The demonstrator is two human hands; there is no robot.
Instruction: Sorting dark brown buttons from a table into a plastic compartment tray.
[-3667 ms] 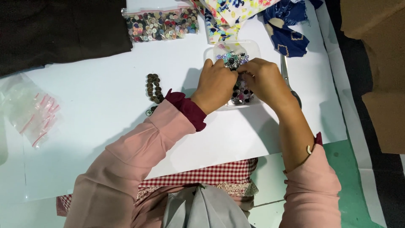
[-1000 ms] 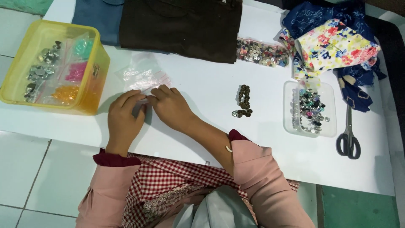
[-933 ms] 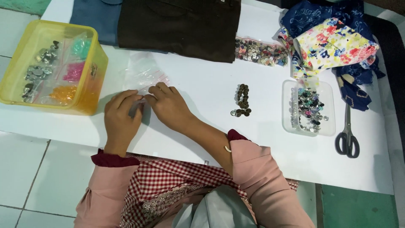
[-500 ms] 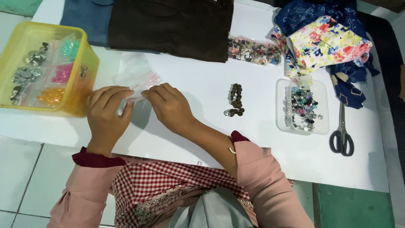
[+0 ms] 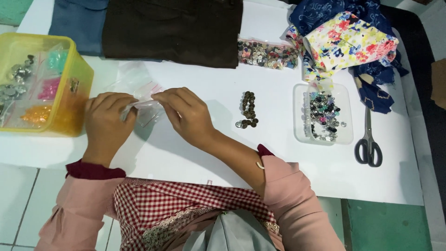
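Bright, even light; soft shadows.

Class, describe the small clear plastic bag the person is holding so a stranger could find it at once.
Start at the yellow plastic box on the left of the white table. Just right of it, the left hand and right hand pinch a small clear plastic bag. Unlike the button-filled bag by the dark cloth, it looks empty.

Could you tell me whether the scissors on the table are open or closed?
Closed: the scissors lie flat with blades together in one straight line and handle loops side by side.
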